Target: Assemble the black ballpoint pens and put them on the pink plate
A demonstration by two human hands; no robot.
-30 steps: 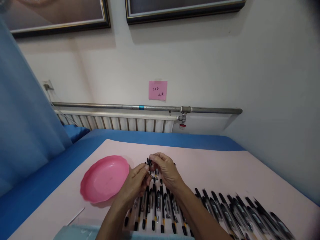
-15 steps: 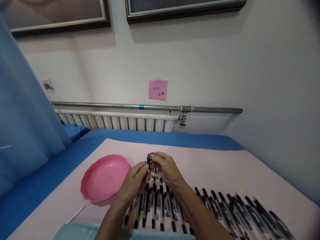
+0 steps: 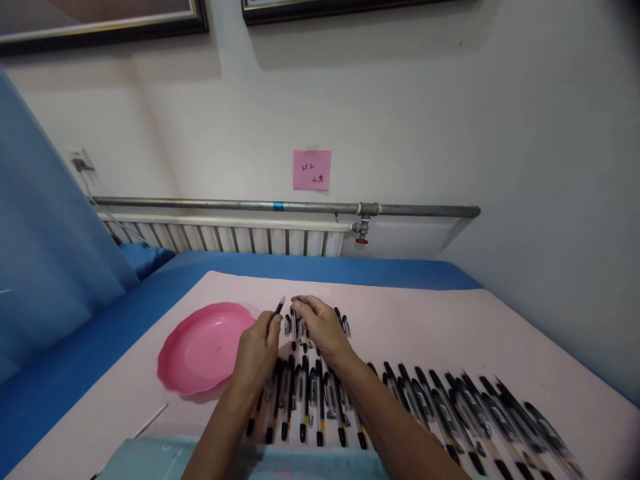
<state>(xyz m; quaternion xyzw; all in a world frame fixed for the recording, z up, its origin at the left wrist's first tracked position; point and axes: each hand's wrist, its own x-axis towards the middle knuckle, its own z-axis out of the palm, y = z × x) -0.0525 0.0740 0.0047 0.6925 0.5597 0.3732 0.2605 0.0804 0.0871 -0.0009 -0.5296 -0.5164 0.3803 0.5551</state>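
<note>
Watching remotely, I see a dark pen (image 3: 278, 309) tilted, pale end up, grasped by the left hand (image 3: 257, 350); near it, whether the curled right hand (image 3: 323, 330) grips anything, I cannot tell. Around lie more pens (image 3: 305, 410) and a pink dish (image 3: 200, 353).

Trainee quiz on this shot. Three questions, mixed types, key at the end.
1. Which hand holds a black pen with its pale tip showing?
2. True or false: the pink dish lies to the left of the left hand.
3. Fill in: a pink ____ is stuck to the wall above the metal pipe.

Key: 1. left; 2. true; 3. note.
</note>
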